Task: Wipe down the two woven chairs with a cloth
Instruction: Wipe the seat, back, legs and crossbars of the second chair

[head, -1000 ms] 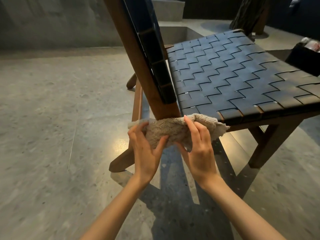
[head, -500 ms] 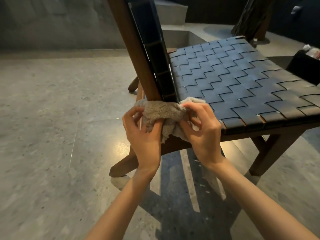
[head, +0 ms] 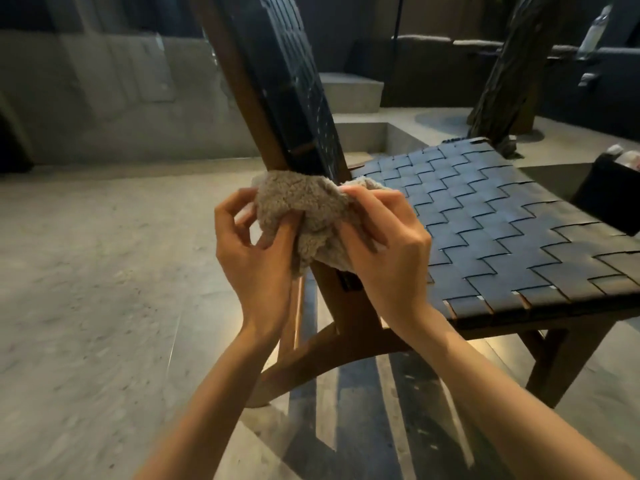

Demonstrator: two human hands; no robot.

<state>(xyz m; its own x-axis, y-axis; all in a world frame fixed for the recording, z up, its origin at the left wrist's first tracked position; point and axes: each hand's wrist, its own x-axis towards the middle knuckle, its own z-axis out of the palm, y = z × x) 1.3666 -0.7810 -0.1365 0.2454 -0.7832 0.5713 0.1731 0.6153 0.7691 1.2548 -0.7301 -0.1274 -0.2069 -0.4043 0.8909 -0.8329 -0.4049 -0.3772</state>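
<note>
A woven chair (head: 502, 230) with dark leather strips and a brown wooden frame stands in front of me, its seat to the right and its slanted backrest (head: 287, 98) rising at centre. A fluffy beige cloth (head: 304, 206) is bunched up in front of the lower backrest post. My left hand (head: 252, 251) pinches its left side with thumb and fingers. My right hand (head: 384, 247) grips its right side with curled fingers. Only one chair is in view.
Grey stone floor (head: 86, 271) spreads to the left and below. A dark box (head: 613, 195) with items sits at the right edge. A tree trunk (head: 505, 71) and concrete steps (head: 353, 91) lie behind the chair.
Both hands gathered the cloth from a stretched strip into a bunch and raised it from the seat's front corner up to the backrest post. My view tilted upward.
</note>
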